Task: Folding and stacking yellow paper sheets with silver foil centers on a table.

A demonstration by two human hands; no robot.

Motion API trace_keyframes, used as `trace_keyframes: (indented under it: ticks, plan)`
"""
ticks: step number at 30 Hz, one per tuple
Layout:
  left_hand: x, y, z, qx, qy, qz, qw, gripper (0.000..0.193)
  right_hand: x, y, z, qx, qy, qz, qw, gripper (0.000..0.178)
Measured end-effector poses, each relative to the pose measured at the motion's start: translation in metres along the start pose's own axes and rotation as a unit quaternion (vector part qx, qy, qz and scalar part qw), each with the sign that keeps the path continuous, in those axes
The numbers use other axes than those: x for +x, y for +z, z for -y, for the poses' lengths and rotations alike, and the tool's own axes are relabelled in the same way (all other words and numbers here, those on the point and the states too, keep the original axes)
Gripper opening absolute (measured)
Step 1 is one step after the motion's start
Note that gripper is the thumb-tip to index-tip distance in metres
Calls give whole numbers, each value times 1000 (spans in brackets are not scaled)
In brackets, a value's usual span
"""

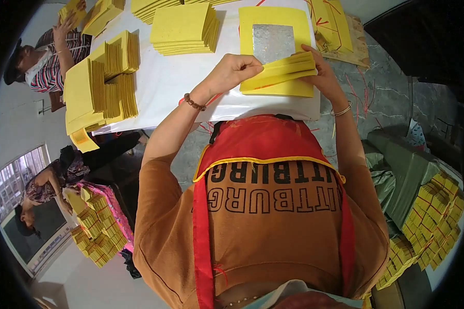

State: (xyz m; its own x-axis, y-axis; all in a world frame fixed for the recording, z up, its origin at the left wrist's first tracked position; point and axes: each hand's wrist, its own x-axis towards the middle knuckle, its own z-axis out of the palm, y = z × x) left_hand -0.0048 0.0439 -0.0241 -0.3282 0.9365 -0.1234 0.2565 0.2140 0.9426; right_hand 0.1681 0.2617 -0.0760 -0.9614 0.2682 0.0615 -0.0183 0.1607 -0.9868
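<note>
Between my hands is a folded bundle of yellow paper (281,73), its layers showing as long creases. My left hand (233,73) pinches the bundle's left end, fingers curled in. At the other end, my right hand (325,74) grips the paper, with some fingers hidden behind it. Directly below lies a flat yellow sheet (246,20) with a silver foil square (273,40) at its middle; the bundle covers part of both. They rest near the front edge of a white-covered table (227,36).
Folded yellow paper stacks stand at the table's back (183,28) and left (98,90). Yellow bundles tied with red string (335,23) sit at the right. More bundles (433,221) are piled low right. Two other people work at the left, one beside a heap of bundles (100,221).
</note>
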Motion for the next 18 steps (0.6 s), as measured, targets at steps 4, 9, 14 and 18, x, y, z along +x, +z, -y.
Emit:
trace_keyframes:
  ticks: [4,9,14,18]
  plan:
    - [1,-1,3,-10,-10,2,1000,22,2,-1,1,-27,-28,17,999,57]
    - [-1,1,-1,10,1,4,1000,18,4,1,0,-26,-36,11,999,47]
    - [-4,4,-11,107,165,30,980,19,3,1,7,-33,-36,24,999,46]
    - [-3,3,-4,150,208,56,965,22,3,1,9,-55,-39,22,997,46]
